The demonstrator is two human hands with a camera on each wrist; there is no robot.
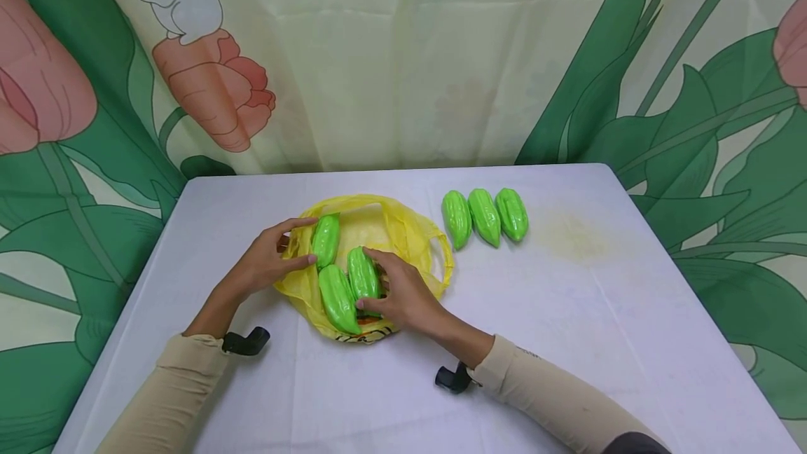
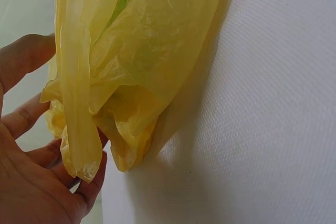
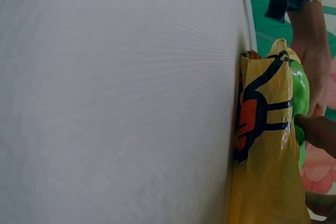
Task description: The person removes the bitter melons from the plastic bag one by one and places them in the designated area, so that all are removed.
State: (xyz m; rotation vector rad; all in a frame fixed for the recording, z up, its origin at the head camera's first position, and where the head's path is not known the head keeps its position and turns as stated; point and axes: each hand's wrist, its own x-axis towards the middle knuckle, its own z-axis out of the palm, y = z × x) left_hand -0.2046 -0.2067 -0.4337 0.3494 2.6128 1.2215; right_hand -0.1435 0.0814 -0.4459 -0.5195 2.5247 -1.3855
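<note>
My right hand [image 1: 406,293] pinches a glossy, ribbed green gourd [image 1: 363,273] over a yellow plastic bag [image 1: 359,223], finger near its top and thumb near its bottom. A second green gourd [image 1: 338,300] lies against it on the left. My left hand [image 1: 267,261] is at the bag's left rim, its thumb and forefinger against the left side of a third green gourd [image 1: 326,240]. In the left wrist view a bag handle [image 2: 79,108] hangs in front of the fingers, hiding their tips. A black and orange print [image 3: 254,119] shows on the bag in the right wrist view.
Three more green gourds [image 1: 485,218] lie in a row on the white-covered table [image 1: 536,342], right of the bag. Behind the table hangs a curtain [image 1: 429,90] printed with leaves, flowers and a rabbit on a carrot. Each wrist wears a small black camera [image 1: 246,342].
</note>
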